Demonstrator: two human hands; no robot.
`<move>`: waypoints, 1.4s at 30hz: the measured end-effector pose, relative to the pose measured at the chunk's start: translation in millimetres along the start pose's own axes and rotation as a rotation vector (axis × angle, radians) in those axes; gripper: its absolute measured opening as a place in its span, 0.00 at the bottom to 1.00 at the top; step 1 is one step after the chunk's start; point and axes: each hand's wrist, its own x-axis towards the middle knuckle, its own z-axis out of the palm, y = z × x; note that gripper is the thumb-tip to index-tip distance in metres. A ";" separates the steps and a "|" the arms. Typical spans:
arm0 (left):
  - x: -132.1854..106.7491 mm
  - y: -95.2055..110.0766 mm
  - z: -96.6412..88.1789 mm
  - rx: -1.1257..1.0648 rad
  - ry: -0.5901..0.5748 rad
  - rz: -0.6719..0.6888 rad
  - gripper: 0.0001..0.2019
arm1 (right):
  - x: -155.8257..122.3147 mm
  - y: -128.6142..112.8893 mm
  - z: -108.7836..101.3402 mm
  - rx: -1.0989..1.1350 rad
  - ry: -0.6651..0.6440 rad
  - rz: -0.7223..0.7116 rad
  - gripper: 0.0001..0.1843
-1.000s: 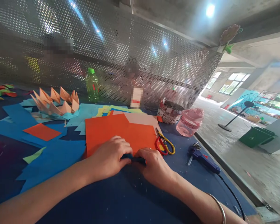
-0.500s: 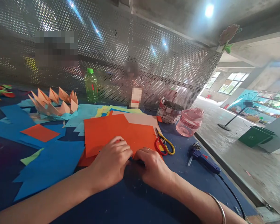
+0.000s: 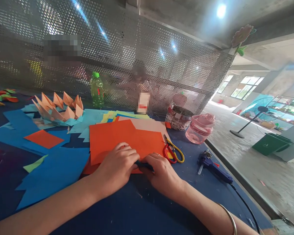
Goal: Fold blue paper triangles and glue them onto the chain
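Between my two hands is a narrow dark blue piece of folded paper point(image 3: 145, 165), mostly covered by the fingers. My left hand point(image 3: 122, 166) is closed on its left end, with fingers curled. My right hand point(image 3: 160, 171), with a ring on one finger, pinches the other end. Both hands are low over the near edge of the orange paper sheets point(image 3: 112, 138). Just beyond my right hand lie scissors point(image 3: 172, 151) with one red and one yellow handle loop, their tips pointing away from me.
Blue paper sheets point(image 3: 54, 176) spread at left, below a peach folded-paper ring point(image 3: 58, 112). A green-capped bottle point(image 3: 97, 91) stands behind. At right are a patterned basket point(image 3: 177, 117), a pink plastic container point(image 3: 200, 129) and a corded glue gun point(image 3: 215, 168) near the table edge.
My hands have drawn slightly apart, and the dark blue folded paper now shows between them. The view has shifted a little; the things on the table stay put.
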 end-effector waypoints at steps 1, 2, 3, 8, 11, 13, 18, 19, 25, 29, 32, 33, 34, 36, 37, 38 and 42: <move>0.5 0.2 -0.8 -0.011 -0.003 -0.008 0.06 | 0.0 -0.2 -0.3 -0.002 0.006 0.005 0.07; 1.0 0.2 -1.2 -0.018 -0.005 -0.013 0.06 | 0.1 -0.4 -0.6 -0.001 0.011 0.007 0.07; 1.4 0.1 -1.3 -0.022 -0.004 -0.015 0.06 | 0.2 -0.7 -0.9 0.001 0.016 0.004 0.07; 1.2 -1.3 2.0 -0.011 0.007 0.000 0.06 | 0.6 -1.4 -1.2 -0.009 0.022 0.006 0.07; 0.4 -1.0 3.0 -0.014 0.014 0.010 0.08 | 0.0 -1.5 -1.2 -0.007 0.013 0.001 0.07; 0.3 0.0 2.5 -0.014 0.030 0.025 0.09 | -0.7 -2.0 -1.6 -0.001 0.018 -0.013 0.07; -0.9 4.1 0.6 0.030 0.099 0.073 0.11 | -3.1 -4.6 -2.9 -0.006 0.054 -0.090 0.05; -1.3 4.8 0.7 0.039 0.112 0.083 0.11 | -3.5 -4.6 -2.8 -0.005 0.065 -0.107 0.06; -1.3 4.8 1.6 0.120 0.176 0.102 0.12 | -2.2 -0.7 -0.5 0.041 0.095 -0.095 0.07; -0.1 1.8 -0.4 0.173 0.190 0.098 0.14 | -0.2 -0.7 -0.3 0.046 0.098 -0.078 0.04; -0.6 0.1 -0.5 0.201 0.201 0.106 0.13 | 0.1 -2.1 -0.4 0.051 0.079 -0.047 0.04; -0.9 -0.2 -0.2 0.210 0.201 0.108 0.13 | 0.1 -2.3 -0.2 0.051 0.080 -0.040 0.05; -1.1 -0.3 0.3 0.217 0.200 0.111 0.13 | 0.2 -2.3 0.0 0.049 0.086 -0.036 0.05; -1.2 -0.2 1.0 0.212 0.232 0.126 0.13 | 0.7 -1.4 0.4 0.045 0.102 -0.033 0.06; -1.0 -0.1 1.1 0.205 0.268 0.138 0.12 | 1.2 -0.4 0.5 0.040 0.116 -0.030 0.06; -0.8 0.1 0.7 0.201 0.317 0.152 0.12 | 1.9 0.8 0.2 0.034 0.131 -0.022 0.05; -1.2 0.7 -3.8 0.216 0.477 0.212 0.14 | 7.7 8.3 -4.8 0.033 0.175 0.033 0.03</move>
